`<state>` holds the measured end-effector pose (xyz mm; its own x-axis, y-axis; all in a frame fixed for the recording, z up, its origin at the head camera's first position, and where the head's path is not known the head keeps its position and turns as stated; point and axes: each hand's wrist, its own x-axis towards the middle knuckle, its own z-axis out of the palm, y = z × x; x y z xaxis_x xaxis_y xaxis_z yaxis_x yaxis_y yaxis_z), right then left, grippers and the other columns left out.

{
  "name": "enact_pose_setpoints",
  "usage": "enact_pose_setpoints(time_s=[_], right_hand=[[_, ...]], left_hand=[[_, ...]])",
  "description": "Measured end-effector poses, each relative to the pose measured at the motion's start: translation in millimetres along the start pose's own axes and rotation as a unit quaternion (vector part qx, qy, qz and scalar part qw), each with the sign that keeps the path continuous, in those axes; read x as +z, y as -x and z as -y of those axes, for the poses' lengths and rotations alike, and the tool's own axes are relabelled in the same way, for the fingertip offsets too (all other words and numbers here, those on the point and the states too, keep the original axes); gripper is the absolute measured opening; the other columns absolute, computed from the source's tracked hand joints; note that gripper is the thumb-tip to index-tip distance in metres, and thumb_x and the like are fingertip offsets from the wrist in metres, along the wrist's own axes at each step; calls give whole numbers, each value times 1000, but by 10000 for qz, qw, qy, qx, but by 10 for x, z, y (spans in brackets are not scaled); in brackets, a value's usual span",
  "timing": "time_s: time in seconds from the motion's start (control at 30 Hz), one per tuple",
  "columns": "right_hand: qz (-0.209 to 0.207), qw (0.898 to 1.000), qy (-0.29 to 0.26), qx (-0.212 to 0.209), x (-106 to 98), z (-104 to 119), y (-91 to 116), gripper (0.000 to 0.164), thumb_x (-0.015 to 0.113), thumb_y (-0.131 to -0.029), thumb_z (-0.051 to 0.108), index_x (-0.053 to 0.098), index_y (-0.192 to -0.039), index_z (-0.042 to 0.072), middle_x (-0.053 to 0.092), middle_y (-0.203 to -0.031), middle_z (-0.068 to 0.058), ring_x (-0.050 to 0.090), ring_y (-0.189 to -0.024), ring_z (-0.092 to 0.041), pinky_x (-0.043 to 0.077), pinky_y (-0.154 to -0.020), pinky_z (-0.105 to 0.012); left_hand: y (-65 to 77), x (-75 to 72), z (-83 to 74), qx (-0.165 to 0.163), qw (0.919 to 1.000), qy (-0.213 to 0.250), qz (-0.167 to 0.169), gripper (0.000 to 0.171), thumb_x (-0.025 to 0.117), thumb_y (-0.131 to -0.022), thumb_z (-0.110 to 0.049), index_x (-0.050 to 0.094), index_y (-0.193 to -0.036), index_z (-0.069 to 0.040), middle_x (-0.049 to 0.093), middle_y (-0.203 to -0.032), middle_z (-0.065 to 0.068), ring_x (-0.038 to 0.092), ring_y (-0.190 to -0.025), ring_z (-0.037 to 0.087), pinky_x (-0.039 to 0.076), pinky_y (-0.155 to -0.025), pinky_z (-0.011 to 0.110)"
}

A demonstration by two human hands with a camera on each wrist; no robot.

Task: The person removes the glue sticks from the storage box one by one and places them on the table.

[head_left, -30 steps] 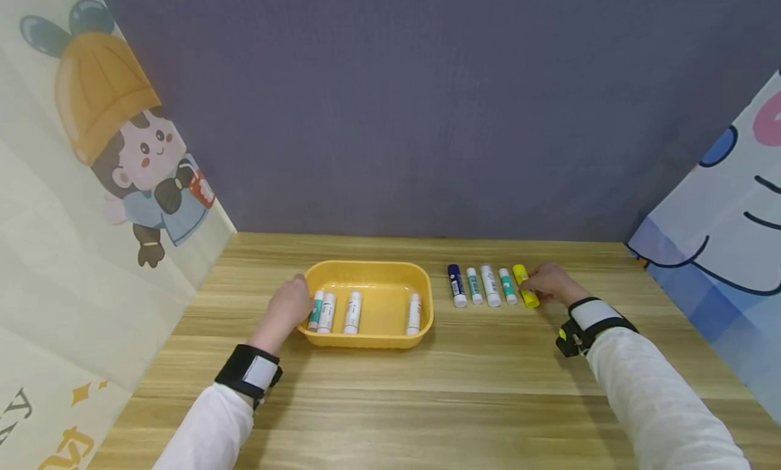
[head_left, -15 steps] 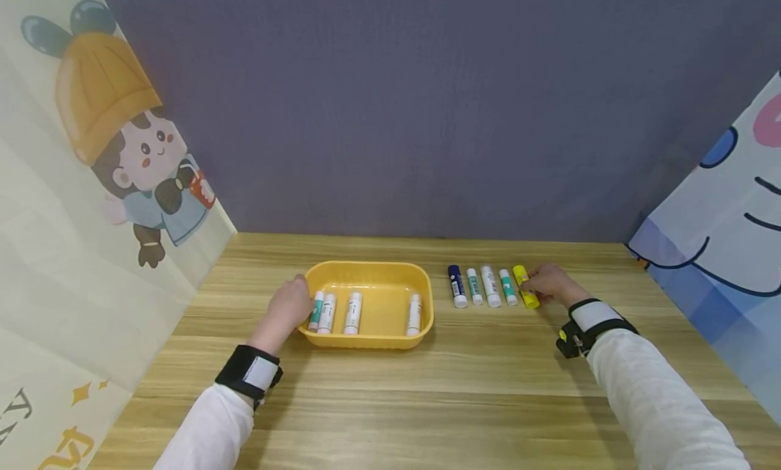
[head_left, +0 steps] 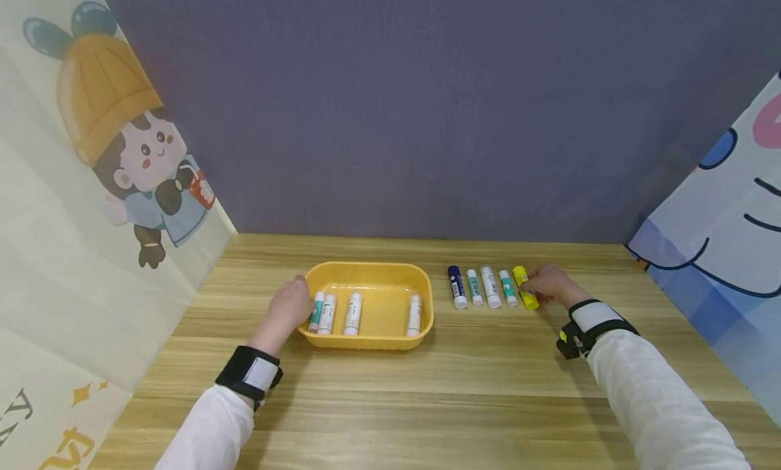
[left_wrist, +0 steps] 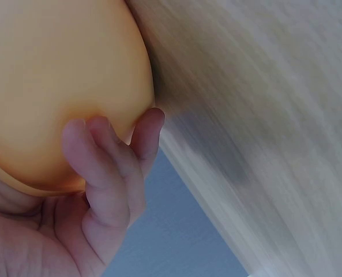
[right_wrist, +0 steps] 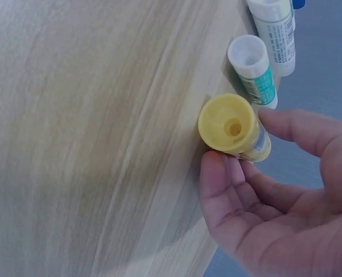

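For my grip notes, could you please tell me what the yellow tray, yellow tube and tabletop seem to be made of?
Yellow tray: probably glossy plastic; small glints show inside.
Yellow tube: likely smooth plastic; its end is round and recessed.
Tabletop: wood or wood-print covering, seemingly matt; streaky grain, no sharp reflections.

Yellow tube (right_wrist: 222, 124), on its side, one end recessed — well right of a rounded, open-topped yellow tray (head_left: 381, 310).
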<state>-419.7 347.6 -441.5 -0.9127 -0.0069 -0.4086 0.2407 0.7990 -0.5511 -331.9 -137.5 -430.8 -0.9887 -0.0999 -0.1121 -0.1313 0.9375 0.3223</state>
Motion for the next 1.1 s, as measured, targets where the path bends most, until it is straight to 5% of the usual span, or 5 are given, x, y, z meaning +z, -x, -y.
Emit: enact_pose_setpoints(time_s=[0.3, 0.67, 0.83, 0.97, 1.1], right_hand=[[38, 9998, -150, -106, -2, 12, 25, 57, 59, -81, 19, 40, -126, -11, 47, -75, -7, 49, -61, -14, 51, -59, -31], [134, 9997, -196, -95, -16, 46, 89, 66, 58, -82, 20, 29, -130, -14, 48, -111, -25, 54, -77, -20, 52, -69, -36], [363, 9990, -193, -152, -75, 32, 53, 87, 62, -79, 33, 14, -136, -12, 37, -123, -31, 55, -86, -29, 51, -70, -40], [398, 9987, -223, -229, -130, 103, 87, 97, 59, -81, 40, -4, -138, -7, 15, -137, -34, 38, -114, -45, 44, -82, -51], [34, 9989, -91, -459, -205, 240, 172, 98, 52, -84, 45, -12, -138, -5, 1, -139, -36, 14, -124, -52, 29, -94, -60]], left_hand=[[-5, 11, 11, 37, 10000, 4, 29, 50, 57, -84, -17, 39, -120, 14, 56, -92, 25, 54, -65, 25, 46, -50, 29], [-37, 35, 24, 33, 10000, 60, -5, 51, 56, -84, -16, 38, -121, 14, 55, -90, 25, 54, -63, 25, 44, -44, 27], [-45, 43, 33, 50, 10000, 60, -16, 51, 56, -84, -15, 38, -120, 14, 55, -88, 25, 54, -63, 25, 44, -44, 27], [-47, 47, 29, 41, 9999, 99, 32, 52, 56, -84, -16, 36, -122, 14, 55, -89, 25, 53, -62, 25, 44, -43, 27], [-44, 46, 20, 20, 9999, 152, 49, 51, 55, -84, -15, 37, -121, 14, 55, -88, 25, 53, -60, 24, 43, -40, 26]])
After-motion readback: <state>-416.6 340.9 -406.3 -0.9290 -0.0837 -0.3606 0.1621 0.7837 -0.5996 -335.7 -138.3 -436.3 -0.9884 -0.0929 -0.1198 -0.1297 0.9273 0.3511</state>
